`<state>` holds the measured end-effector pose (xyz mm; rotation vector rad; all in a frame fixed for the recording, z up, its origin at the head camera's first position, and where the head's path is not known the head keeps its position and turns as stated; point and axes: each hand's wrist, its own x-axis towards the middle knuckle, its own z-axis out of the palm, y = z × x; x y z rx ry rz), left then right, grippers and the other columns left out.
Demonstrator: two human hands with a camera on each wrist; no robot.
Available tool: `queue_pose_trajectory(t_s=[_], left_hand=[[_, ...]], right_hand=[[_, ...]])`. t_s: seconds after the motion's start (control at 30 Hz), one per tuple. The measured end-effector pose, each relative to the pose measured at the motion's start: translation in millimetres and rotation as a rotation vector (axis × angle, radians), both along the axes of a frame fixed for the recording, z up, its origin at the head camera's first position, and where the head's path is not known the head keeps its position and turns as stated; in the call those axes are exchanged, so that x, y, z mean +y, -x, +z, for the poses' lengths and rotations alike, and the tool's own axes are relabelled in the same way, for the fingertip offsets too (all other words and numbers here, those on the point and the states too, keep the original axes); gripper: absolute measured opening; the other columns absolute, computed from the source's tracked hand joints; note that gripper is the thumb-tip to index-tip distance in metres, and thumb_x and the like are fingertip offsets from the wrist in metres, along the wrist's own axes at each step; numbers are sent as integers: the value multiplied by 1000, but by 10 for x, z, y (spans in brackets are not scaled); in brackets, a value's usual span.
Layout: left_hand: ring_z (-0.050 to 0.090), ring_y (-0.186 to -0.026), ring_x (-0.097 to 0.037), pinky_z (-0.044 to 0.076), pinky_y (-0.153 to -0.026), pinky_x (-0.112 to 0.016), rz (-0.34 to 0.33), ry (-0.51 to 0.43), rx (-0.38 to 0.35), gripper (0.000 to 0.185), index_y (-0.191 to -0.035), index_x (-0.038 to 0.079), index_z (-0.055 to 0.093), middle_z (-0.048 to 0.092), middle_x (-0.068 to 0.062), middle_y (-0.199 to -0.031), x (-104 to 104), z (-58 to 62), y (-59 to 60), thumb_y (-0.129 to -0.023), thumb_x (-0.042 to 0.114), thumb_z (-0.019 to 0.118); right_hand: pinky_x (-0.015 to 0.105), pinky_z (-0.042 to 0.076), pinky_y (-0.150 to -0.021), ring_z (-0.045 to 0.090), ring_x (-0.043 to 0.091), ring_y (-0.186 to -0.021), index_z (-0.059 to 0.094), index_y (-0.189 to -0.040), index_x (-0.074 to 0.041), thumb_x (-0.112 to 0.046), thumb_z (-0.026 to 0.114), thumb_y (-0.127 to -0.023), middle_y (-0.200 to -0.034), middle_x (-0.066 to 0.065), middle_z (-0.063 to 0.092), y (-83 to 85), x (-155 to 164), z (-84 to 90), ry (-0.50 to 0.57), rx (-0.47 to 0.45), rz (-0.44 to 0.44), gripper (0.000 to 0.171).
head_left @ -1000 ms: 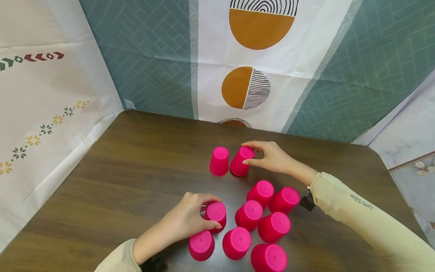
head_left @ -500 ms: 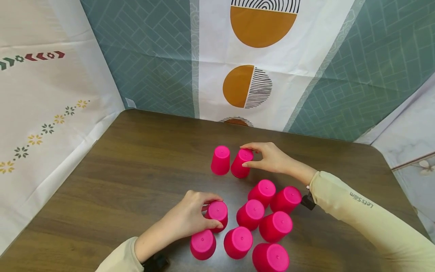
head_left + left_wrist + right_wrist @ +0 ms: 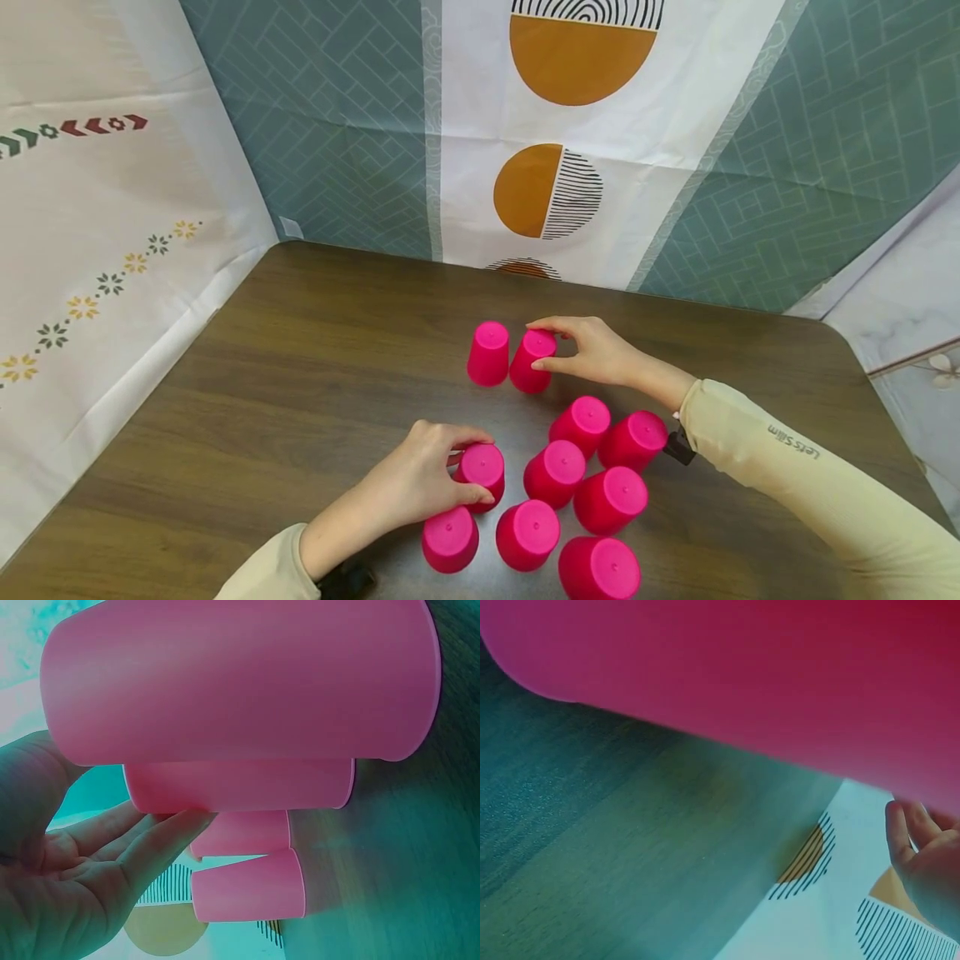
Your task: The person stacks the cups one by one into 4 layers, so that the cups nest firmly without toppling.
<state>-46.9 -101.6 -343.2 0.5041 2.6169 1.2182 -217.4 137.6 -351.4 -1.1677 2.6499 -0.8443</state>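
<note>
Pink cups stand upside down on a brown wooden table. My left hand (image 3: 420, 477) holds one pink cup (image 3: 482, 468) between thumb and fingers at the near middle. Another pink cup (image 3: 449, 540) stands just in front of that one. Farther back, my right hand (image 3: 592, 352) pinches a second held cup (image 3: 531, 367) near its top. Close to its left side is a lone pink cup (image 3: 489, 354). In the left wrist view, the fingers (image 3: 161, 851) touch the side of a cup. A large pink cup (image 3: 780, 682) hides most of the hand in the right wrist view.
Several more upside-down cups (image 3: 553, 473) are clustered right of the left hand, below the right forearm. The wooden table (image 3: 315, 350) meets a patterned cloth backdrop (image 3: 337, 125) at its far edge. A white cloth (image 3: 97, 208) hangs along the left.
My right hand has shifted slightly left with its cup, which is now closer to the lone cup and less tilted. The left hand keeps its hold. The head view has shifted slightly.
</note>
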Motion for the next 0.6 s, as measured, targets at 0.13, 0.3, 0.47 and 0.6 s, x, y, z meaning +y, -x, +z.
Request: queue_pose_trajectory(t_s=[0.13, 0.3, 0.47, 0.6], left_hand=[[63, -81, -11, 54, -67, -28, 1, -2, 8, 46, -108, 9, 68, 68, 3, -91, 3, 9, -3, -67, 23, 84], [64, -83, -13, 55, -69, -30, 2, -9, 15, 45, -107, 9, 68, 68, 2, -91, 11, 10, -1, -67, 23, 84], [64, -86, -14, 56, -71, -30, 6, -15, -4, 46, -109, 9, 68, 68, 2, -92, 10, 5, -8, -67, 23, 83], [64, -87, -15, 56, -73, -31, 12, -29, -27, 46, -109, 10, 68, 68, 3, -92, 2, -4, -11, -68, 23, 83]], right_hand=[[41, 49, -90, 60, 19, -105, 57, -126, -9, -27, 78, -76, -115, 2, 64, -3, -6, -8, 1, 2, 4, 58], [40, 48, -93, 58, 19, -109, 53, -130, -9, -28, 78, -76, -120, 2, 61, -8, 20, -8, -8, -19, 0, 62], [42, 45, -97, 55, 20, -114, 51, -132, -12, -30, 77, -76, -127, 3, 57, -33, 92, 29, 6, -22, -13, 65], [43, 44, -98, 54, 22, -116, 52, -132, -12, -31, 76, -77, -128, 3, 56, -84, 170, 66, 32, -24, -41, 62]])
